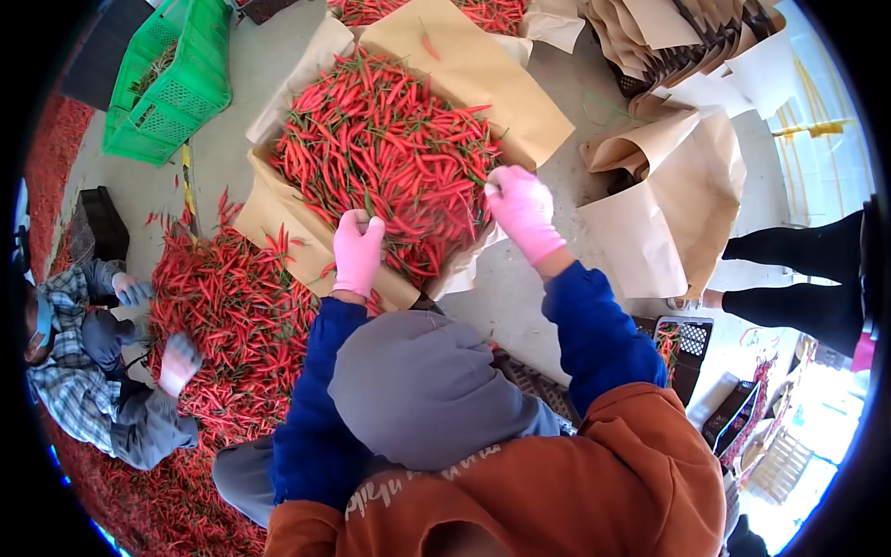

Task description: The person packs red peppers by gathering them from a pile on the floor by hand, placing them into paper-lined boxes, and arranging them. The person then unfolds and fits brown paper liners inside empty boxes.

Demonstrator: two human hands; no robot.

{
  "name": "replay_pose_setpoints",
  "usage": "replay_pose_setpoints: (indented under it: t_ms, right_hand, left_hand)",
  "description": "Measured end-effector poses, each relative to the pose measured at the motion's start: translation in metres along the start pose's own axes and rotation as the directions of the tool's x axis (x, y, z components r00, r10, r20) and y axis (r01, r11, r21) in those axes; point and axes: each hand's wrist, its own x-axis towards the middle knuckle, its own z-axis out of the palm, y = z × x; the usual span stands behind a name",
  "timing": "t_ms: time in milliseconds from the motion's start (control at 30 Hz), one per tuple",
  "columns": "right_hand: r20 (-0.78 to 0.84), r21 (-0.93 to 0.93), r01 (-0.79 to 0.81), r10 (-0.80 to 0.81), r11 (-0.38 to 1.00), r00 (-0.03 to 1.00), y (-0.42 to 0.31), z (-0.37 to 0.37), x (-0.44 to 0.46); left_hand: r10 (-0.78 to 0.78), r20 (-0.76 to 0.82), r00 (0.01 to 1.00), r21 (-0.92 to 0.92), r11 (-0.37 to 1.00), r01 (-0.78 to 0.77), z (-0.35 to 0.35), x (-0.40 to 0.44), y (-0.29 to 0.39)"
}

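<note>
Seated co-worker: A person in a plaid shirt (70,376) is sitting well to the left of the fingers of the wearer's left hand (357,252); one co-worker's glove (180,364) is resting at the floor heap.
Green crate: A mesh crate (193,100) is standing beyond those fingers, well to their left.
Floor heap: Loose red chillies (237,343) are lying left of the same fingers and nearer the body.
Left hand, pink glove: The hand is hanging over the near side of the packed pile. Its fingers are bending inward, thumb close to forefinger; whether they are clamping a chilli, one cannot tell.
Packed pile: Red chillies with green stems (385,139) are filling a box lined with brown paper (497,79). The pile is lying between the two sets of fingers and beyond them.
Governing relation: Single chillies are pointing in many directions, so no common long axis is showing. The left fingers are lying slightly nearer the pile's middle.
Right hand, pink glove: The hand (522,212) is hovering at the pile's right edge, its fingers bending toward the chillies; their grip is not showing clearly.
Paper liner: Creased brown paper (698,206) is standing right of the right fingers.
Standing person: Dark-clad legs (794,246) are showing farther right.
</note>
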Motion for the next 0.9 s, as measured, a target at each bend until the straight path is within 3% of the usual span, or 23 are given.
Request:
replay_pose_setpoints:
  t_ms: [100,233,267,400,467,533,567,600,633,667,700,733,767,800,833,900]
  right_hand:
    - [-0.156,0.158,-0.011,0.036,0.987,0.987,0.003,-0.012,0.005]
    - [0.102,-0.149,0.12,-0.105,0.982,0.989,-0.003,0.018,0.006]
    - [0.2,-0.139,0.079,-0.05,0.987,0.978,0.002,0.024,0.014]
    - [0.072,0.055,-0.031,0.027,0.998,0.997,-0.006,-0.01,0.013]
    - [0.029,0.173,-0.081,0.077,0.982,0.997,-0.011,-0.036,0.006]
    - [-0.167,0.129,0.036,-0.014,0.991,0.986,0.027,-0.048,-0.014]
    - [-0.224,0.142,0.021,0.011,0.99,0.975,0.052,-0.06,-0.031]
    - [-0.23,0.114,-0.101,0.125,0.988,0.965,0.062,-0.084,-0.053]
    - [-0.169,-0.077,-0.25,0.234,0.965,0.957,0.106,-0.098,-0.08]
    - [-0.329,-0.121,-0.245,0.194,0.962,0.924,0.167,-0.097,-0.12]
    - [-0.338,-0.16,-0.349,0.282,0.923,0.898,0.203,-0.116,-0.158]
    - [-0.26,-0.192,-0.557,0.506,0.808,0.823,0.221,-0.139,-0.187]
    - [-0.209,-0.026,-0.598,0.581,0.801,0.787,0.247,-0.153,-0.224]
    - [-0.274,-0.171,-0.684,0.633,0.709,0.724,0.252,-0.165,-0.257]
    - [-0.282,-0.146,-0.732,0.681,0.666,0.676,0.305,-0.164,-0.304]
    - [-0.32,-0.21,-0.798,0.731,0.565,0.602,0.342,-0.162,-0.355]
  left_hand:
    - [-0.027,0.033,0.999,-0.147,0.989,0.031,-0.001,-0.01,0.011]
    - [0.015,0.051,0.999,-0.076,0.997,-0.011,0.013,-0.007,0.006]
    - [-0.013,0.079,0.997,-0.089,0.996,0.02,0.015,-0.011,0.01]
    - [-0.004,0.099,0.995,-0.023,1.0,0.006,0.005,-0.025,0.005]
    - [0.121,0.254,0.96,0.326,0.923,-0.202,0.009,-0.034,-0.005]
    - [0.145,0.398,0.906,0.614,0.692,-0.38,0.017,-0.03,-0.021]
    - [0.171,0.365,0.915,0.705,0.591,-0.392,0.024,-0.03,-0.025]
    - [0.206,0.384,0.9,0.735,0.522,-0.433,0.026,-0.024,-0.039]
    - [0.242,0.405,0.882,0.76,0.448,-0.472,0.028,-0.017,-0.05]
    - [0.294,0.435,0.851,0.73,0.437,-0.525,0.028,-0.018,-0.05]
    - [0.341,0.464,0.817,0.701,0.422,-0.575,0.026,-0.021,-0.05]
    - [0.384,0.493,0.781,0.67,0.405,-0.622,0.024,-0.024,-0.049]
    - [0.309,0.472,0.825,0.699,0.44,-0.564,0.022,-0.026,-0.03]
    - [0.231,0.455,0.86,0.723,0.468,-0.509,0.02,-0.025,0.004]
    - [0.15,0.439,0.886,0.746,0.49,-0.452,0.019,-0.017,0.027]
    - [0.245,0.34,0.908,0.773,0.476,-0.419,0.015,0.02,0.047]
